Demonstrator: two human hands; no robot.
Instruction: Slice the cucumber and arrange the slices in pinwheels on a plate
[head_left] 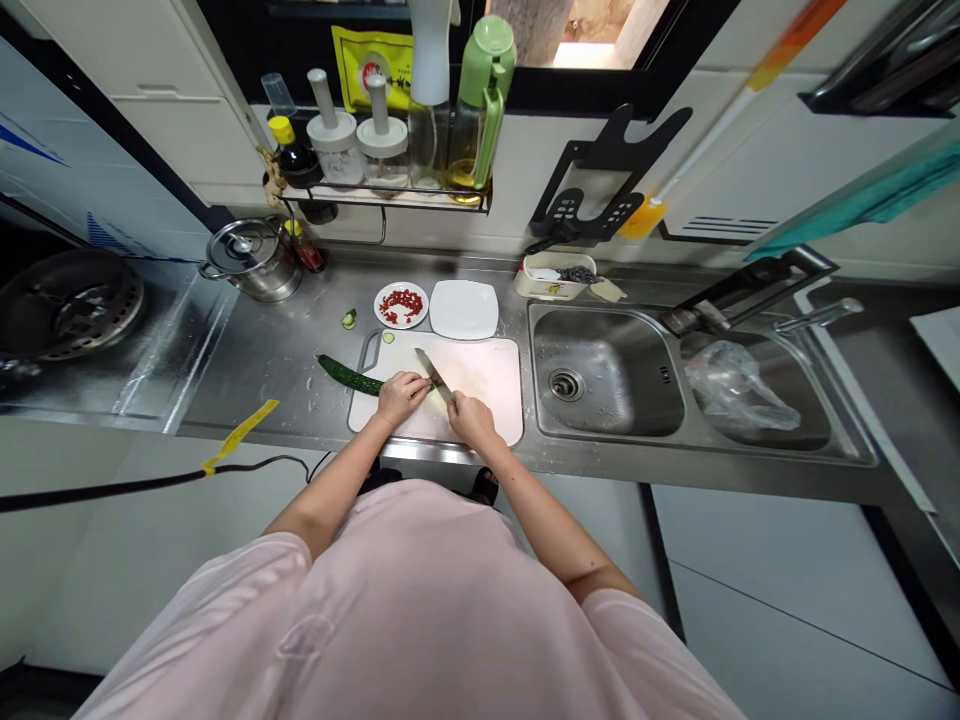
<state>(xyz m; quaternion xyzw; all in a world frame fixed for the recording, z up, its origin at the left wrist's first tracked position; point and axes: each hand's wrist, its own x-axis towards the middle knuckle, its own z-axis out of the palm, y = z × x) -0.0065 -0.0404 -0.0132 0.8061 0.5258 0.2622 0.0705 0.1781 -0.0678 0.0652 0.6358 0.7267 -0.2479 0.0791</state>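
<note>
One cucumber (348,376) lies partly on a white cutting board (496,386) in the head view, one end past its left edge. The left hand (403,397) is clamped over the cucumber; the right hand (471,418) grips a knife (434,373) close beside. Behind the board, a round plate (423,311) holds chopped red pieces (402,303).

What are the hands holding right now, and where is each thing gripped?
The right hand grips the knife by its handle end; the left hand holds the cucumber from above, towards the end nearest the knife.
</note>
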